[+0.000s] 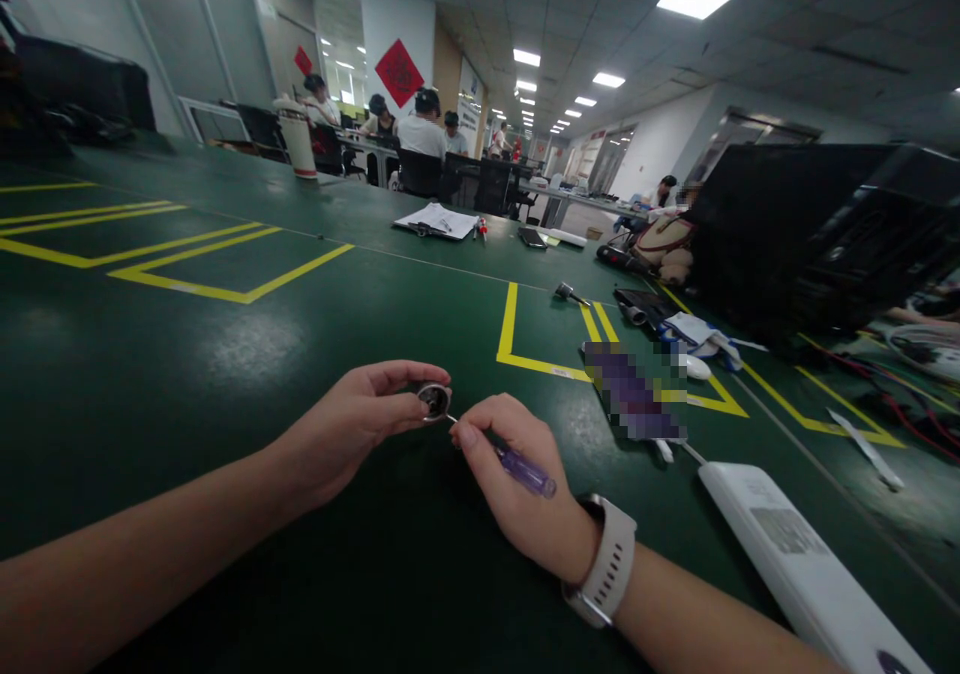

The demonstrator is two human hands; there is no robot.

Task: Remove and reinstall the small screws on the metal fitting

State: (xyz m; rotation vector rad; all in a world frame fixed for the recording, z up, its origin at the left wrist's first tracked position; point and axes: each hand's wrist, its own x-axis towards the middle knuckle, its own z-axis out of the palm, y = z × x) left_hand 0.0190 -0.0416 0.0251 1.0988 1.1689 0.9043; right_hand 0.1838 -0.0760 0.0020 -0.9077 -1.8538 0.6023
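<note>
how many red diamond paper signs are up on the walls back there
2. One large red diamond-shaped paper sign hangs on the white pillar at centre back. A smaller one is further left. More may be hidden deeper in the room.

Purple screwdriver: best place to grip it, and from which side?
Grip the purple screwdriver by its thick handle, coming from the right: the thin shaft points left into the small round metal part pinched by the left hand, so that end is crowded.

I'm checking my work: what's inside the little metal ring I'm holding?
The screwdriver tip reaches into the ring, whose centre looks dark. Anything deeper is hidden by shadow and the left hand.
</note>
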